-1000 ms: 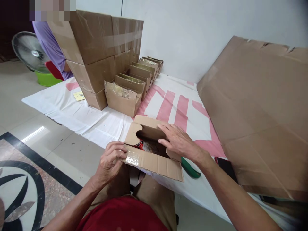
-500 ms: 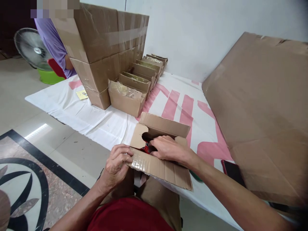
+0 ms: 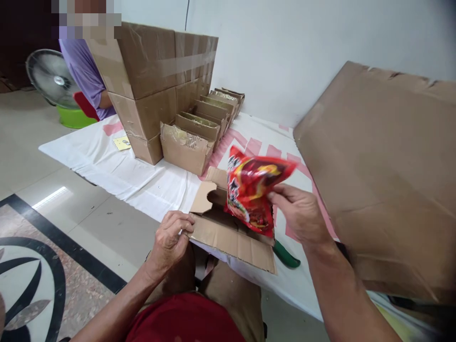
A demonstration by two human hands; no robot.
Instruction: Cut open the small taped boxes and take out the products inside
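- Here the red snack packet (image 3: 254, 192) is up in the air just above the small open carton (image 3: 228, 228), pinched at its right edge and tilted so its printed face turns toward the camera.
- The right hand (image 3: 302, 213) is closed on that packet, thumb and fingers clamped on its edge; the grip looks light, which suits a soft, crinkly bag.
- The left hand (image 3: 171, 237) is curled shut on the carton's near-left corner, apparently steadying it on the lap with the flaps spread open.
- A green-handled tool (image 3: 285, 256) lies on the white and pink sheet (image 3: 107, 161), just beside the carton and partly under its front flap.
- Further out, a row of small opened cartons (image 3: 199, 130) runs along a stack of big taped boxes (image 3: 156, 80); a flattened cardboard sheet (image 3: 384, 175) leans at right.
- Another person in a purple top (image 3: 85, 76) is behind the stack, near a fan (image 3: 53, 78).
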